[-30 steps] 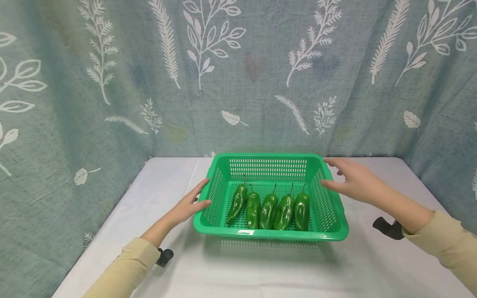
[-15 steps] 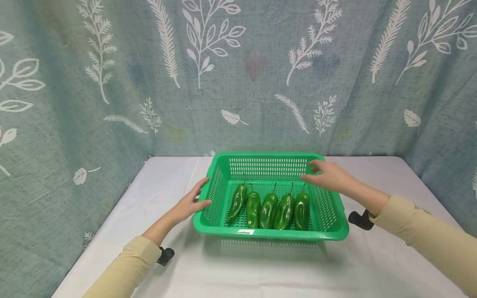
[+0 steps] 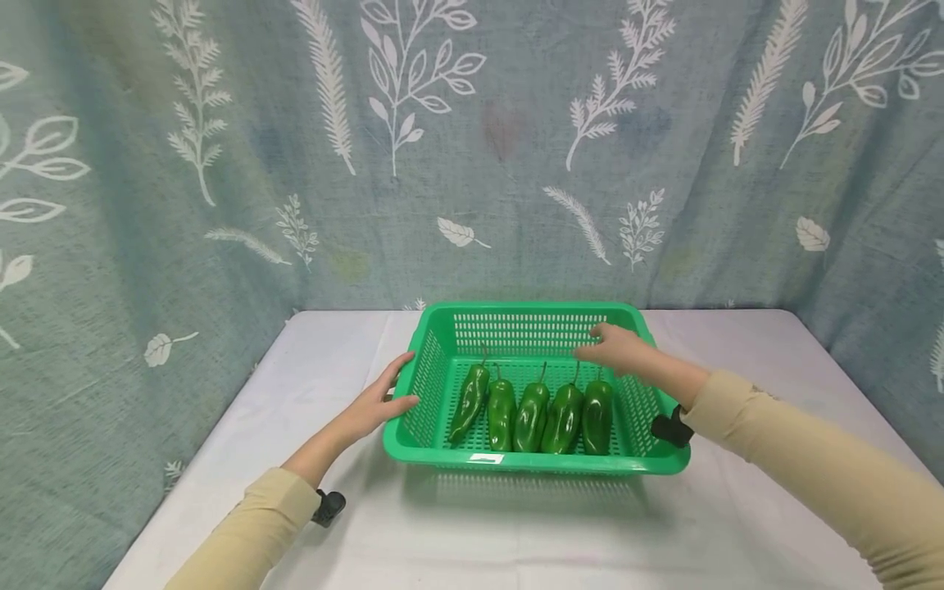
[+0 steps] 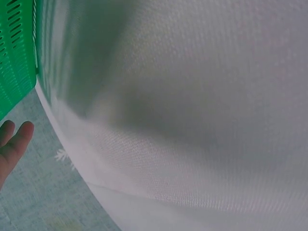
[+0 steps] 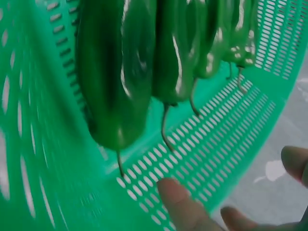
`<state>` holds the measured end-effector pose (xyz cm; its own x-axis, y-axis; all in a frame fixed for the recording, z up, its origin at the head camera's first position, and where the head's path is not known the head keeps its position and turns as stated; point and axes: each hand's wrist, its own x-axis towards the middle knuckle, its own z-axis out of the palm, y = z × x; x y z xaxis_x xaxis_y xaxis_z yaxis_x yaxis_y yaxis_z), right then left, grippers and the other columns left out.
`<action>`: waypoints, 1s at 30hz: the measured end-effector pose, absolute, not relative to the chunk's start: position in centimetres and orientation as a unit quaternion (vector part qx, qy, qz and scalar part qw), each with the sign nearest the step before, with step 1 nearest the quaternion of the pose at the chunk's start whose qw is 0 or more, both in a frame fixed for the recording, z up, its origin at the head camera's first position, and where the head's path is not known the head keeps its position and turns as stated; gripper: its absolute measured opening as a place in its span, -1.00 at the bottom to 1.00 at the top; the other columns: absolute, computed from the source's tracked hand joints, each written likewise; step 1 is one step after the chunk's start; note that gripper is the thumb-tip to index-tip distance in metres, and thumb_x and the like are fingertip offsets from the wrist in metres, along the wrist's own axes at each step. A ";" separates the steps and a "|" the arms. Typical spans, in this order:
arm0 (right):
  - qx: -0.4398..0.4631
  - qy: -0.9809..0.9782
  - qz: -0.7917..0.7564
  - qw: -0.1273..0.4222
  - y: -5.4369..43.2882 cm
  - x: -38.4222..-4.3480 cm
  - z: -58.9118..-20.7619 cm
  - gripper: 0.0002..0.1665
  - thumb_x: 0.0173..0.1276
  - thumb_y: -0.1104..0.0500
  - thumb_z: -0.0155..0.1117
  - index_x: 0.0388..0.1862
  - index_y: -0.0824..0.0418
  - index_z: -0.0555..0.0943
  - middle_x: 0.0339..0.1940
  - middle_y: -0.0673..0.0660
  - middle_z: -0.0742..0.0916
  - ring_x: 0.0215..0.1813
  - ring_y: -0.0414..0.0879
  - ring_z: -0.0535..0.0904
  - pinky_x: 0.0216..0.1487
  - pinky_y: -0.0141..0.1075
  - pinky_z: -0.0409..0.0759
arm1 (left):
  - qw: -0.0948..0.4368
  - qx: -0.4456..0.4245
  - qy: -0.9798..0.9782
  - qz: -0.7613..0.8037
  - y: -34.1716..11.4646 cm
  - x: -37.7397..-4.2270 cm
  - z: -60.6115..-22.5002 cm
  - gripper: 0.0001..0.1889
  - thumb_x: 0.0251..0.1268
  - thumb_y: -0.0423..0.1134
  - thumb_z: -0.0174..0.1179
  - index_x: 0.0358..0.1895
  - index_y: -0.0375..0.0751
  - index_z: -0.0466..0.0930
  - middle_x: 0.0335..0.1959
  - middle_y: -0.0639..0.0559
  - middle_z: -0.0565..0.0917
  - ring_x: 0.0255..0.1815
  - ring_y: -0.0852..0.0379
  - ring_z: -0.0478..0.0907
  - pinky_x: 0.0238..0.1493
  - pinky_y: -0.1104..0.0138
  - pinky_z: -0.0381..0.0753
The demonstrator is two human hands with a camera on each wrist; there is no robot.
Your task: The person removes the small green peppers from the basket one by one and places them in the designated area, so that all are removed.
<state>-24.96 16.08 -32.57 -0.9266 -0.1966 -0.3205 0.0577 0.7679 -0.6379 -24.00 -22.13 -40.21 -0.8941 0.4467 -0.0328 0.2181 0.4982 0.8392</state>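
A green plastic basket (image 3: pixel 516 463) with slotted walls holds several glossy green peppers (image 3: pixel 531 418), lying side by side with their stems toward the back. My left hand (image 3: pixel 369 408) is at the basket's left rim, thumb and fingers spread; in the left wrist view its fingers (image 4: pixel 19 139) appear near the green wall. Over the right half of the basket hovers my right hand (image 3: pixel 623 352), above the stem ends of the rightmost peppers. From the right wrist, its fingers (image 5: pixel 175 197) look loosely bent, apart from the nearest pepper (image 5: pixel 115 72), with nothing held.
The basket stands on a white cloth-covered table (image 3: pixel 413 541). A blue-green curtain (image 3: pixel 472 180) with white leaf prints hangs behind and along the sides. A black wrist mount (image 3: pixel 671 428) on the right arm overlaps the basket's right rim.
My right hand has moved left from outside the basket's right rim to above the peppers on that side. The left hand, basket and peppers have stayed in place.
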 end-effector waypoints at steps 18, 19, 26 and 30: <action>0.011 0.895 -0.340 0.288 15.8 -26.0 -35.7 -0.08 0.22 0.21 0.08 0.37 0.56 -0.15 0.38 0.52 -0.01 -0.37 0.09 0.49 -0.13 -0.05 0.55 | 0.114 0.193 0.858 0.463 -22.1 -23.9 -40.2 -0.26 0.32 -0.15 0.00 0.46 0.05 -0.21 0.35 -0.31 0.13 0.22 -0.34 0.27 0.03 -0.03 0.45; 0.013 0.896 -0.332 0.293 15.8 -26.0 -35.9 -0.08 0.21 0.23 0.09 0.37 0.56 -0.15 0.38 0.52 0.00 -0.24 0.17 0.52 -0.11 -0.05 0.55 | 0.114 0.194 0.857 0.463 -22.1 -23.9 -40.2 -0.26 0.31 -0.15 0.00 0.46 0.03 -0.21 0.35 -0.32 0.13 0.22 -0.35 0.27 0.02 -0.03 0.45; 0.027 0.872 -0.371 0.317 15.6 -25.9 -37.2 -0.12 0.17 0.31 0.15 0.32 0.60 -0.09 0.31 0.56 0.12 0.20 0.49 0.25 0.02 0.10 0.47 | 0.119 0.190 0.855 0.468 -22.0 -23.8 -40.2 -0.26 0.31 -0.15 0.00 0.46 0.01 -0.21 0.31 -0.35 0.16 0.16 -0.33 0.33 -0.02 0.03 0.50; 0.010 0.870 -0.382 0.312 15.3 -25.8 -37.7 -0.13 0.13 0.36 0.19 0.28 0.65 -0.04 0.28 0.59 0.16 0.20 0.47 0.26 0.04 0.04 0.48 | 0.120 0.190 0.852 0.472 -22.2 -23.8 -40.4 -0.26 0.32 -0.15 0.00 0.46 0.03 -0.21 0.32 -0.35 0.15 0.18 -0.36 0.31 -0.01 0.01 0.49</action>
<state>-25.77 15.25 -37.72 -0.8048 -0.2201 -0.5513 0.2565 0.7086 -0.6574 -23.82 -22.15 -40.37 -0.8989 0.4375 -0.0249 0.2109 0.4815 0.8507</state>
